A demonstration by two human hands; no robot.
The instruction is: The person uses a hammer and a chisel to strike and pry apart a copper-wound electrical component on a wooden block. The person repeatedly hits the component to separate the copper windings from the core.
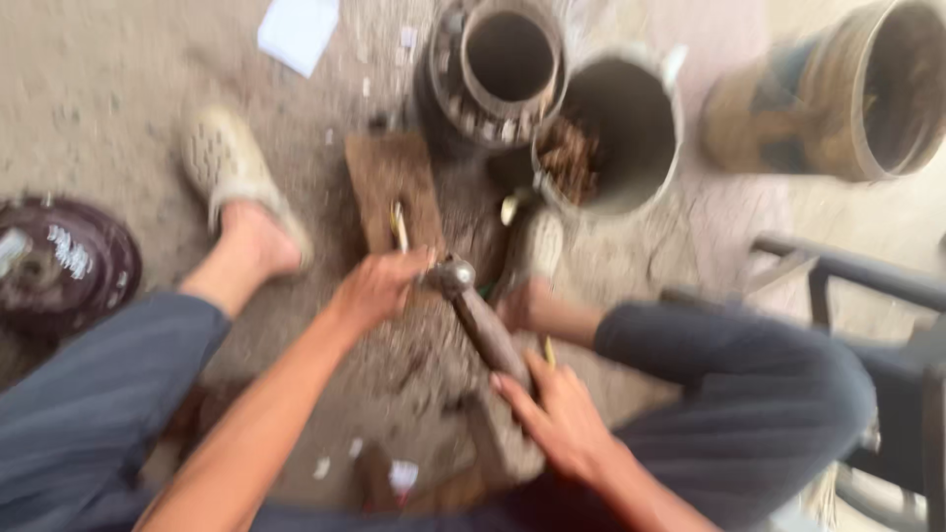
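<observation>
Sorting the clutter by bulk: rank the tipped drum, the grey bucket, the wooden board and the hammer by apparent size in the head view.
1. Tipped drum, cut by the frame edge.
2. Grey bucket.
3. Wooden board and hammer look alike; the hammer, held by the right hand, is nearer the camera, so unranked.

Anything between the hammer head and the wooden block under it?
Only the left hand, which sits by the hammer's round metal head at the near end of the brown wooden block. The right hand grips the dark handle. The frame is blurred, so small parts are unclear.
</observation>
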